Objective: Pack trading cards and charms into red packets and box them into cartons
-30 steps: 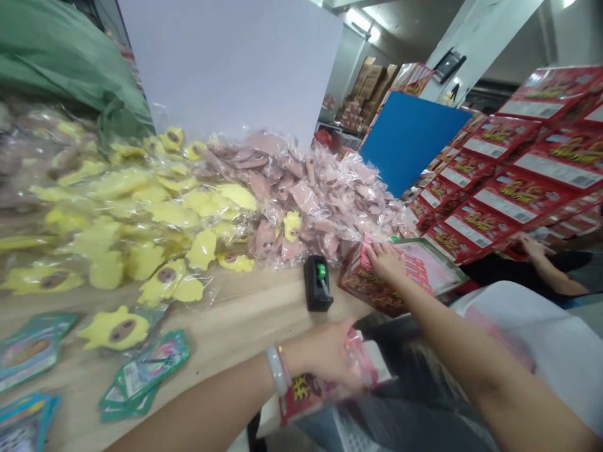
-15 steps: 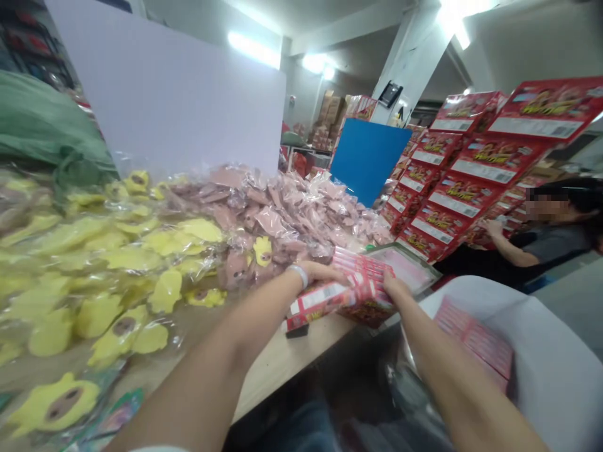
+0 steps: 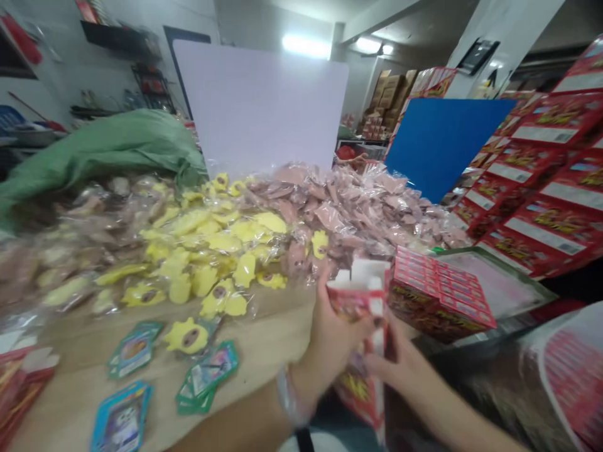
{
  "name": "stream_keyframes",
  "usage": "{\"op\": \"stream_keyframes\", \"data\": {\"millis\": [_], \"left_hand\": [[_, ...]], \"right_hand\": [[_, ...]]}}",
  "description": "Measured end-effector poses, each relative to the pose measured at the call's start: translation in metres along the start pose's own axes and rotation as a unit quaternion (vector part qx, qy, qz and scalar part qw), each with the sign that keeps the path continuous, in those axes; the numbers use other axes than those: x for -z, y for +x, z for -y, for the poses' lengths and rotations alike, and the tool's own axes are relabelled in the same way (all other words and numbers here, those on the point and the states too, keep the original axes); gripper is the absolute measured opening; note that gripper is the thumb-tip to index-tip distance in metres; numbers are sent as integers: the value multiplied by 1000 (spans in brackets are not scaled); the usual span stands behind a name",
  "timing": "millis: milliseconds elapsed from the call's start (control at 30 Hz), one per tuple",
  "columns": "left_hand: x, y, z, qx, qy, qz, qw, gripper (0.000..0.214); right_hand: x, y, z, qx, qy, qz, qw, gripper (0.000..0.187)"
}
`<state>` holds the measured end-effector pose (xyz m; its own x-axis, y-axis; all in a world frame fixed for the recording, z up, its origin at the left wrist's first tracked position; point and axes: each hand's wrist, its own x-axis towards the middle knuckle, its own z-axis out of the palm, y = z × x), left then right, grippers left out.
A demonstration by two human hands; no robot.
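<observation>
Red printed carton point(image 3: 355, 386) gripped upright between both hands
Top end held open, white inner flaps exposed above left hand point(image 3: 334, 336); lower end extends below right hand point(image 3: 398, 367), yellow lettering visible.

Bare light-wood bench point(image 3: 277, 329) lies open left of the left hand point(image 3: 330, 345), as far as the scattered flat foil card packs point(image 3: 207, 376). Forward, the way is blocked by a heap of clear-bagged yellow and pink plush toys point(image 3: 245, 232). The right hand point(image 3: 400, 376) has a stack of red cardboard cartons point(image 3: 438, 295) just ahead, and a white bin point(image 3: 532, 345) sits further right. A red-and-white carton point(image 3: 360, 295) fills the gap between the hands.
</observation>
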<state>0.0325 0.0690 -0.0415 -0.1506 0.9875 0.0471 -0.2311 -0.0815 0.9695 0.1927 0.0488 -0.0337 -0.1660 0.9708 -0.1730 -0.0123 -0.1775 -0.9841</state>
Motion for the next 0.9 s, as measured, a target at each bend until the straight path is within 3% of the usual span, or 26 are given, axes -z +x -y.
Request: {"op": "stream_keyframes", "data": {"millis": [67, 133, 200, 300, 367, 433, 500, 567, 633, 700, 733, 833, 900], "left_hand": [[35, -30, 4, 61, -9, -8, 998, 71], [70, -54, 12, 114, 37, -17, 993, 46], [99, -74, 20, 125, 89, -40, 987, 39], [123, -103, 22, 92, 163, -86, 979, 58], [128, -117, 18, 71, 221, -94, 968, 64], [131, -123, 14, 48, 267, -68, 960, 49], [134, -120, 18, 41, 290, -17, 956, 29], [137, -113, 32, 51, 285, 15, 957, 22], [137, -105, 50, 69, 248, 12, 966, 29], [133, -101, 64, 88, 210, -4, 974, 43], [131, -101, 67, 96, 200, -6, 975, 53], [124, -101, 61, 101, 228, 18, 968, 81], [120, -101, 50, 90, 264, 41, 959, 87]], "right_hand": [[-56, -21, -26, -56, 91, 54, 993, 67], [-91, -32, -48, -125, 146, 86, 978, 53], [-108, -35, -62, -159, 174, 91, 968, 50], [-121, -34, -63, -183, 226, 90, 953, 56], [-126, -31, -54, -234, 263, 105, 930, 63], [-127, -25, -45, -274, 270, 128, 914, 56], [-122, -17, -40, -244, 241, 151, 927, 37], [-112, -6, -40, -185, 159, 195, 950, 31], [-100, 3, -38, -134, 35, 281, 950, 33], [-92, 8, -35, -76, -95, 365, 923, 36], [-90, 10, -32, -47, -149, 377, 913, 37], [-90, 9, -25, 1, -266, 312, 912, 39], [-93, 7, -22, 2, -283, 307, 909, 39]]}}
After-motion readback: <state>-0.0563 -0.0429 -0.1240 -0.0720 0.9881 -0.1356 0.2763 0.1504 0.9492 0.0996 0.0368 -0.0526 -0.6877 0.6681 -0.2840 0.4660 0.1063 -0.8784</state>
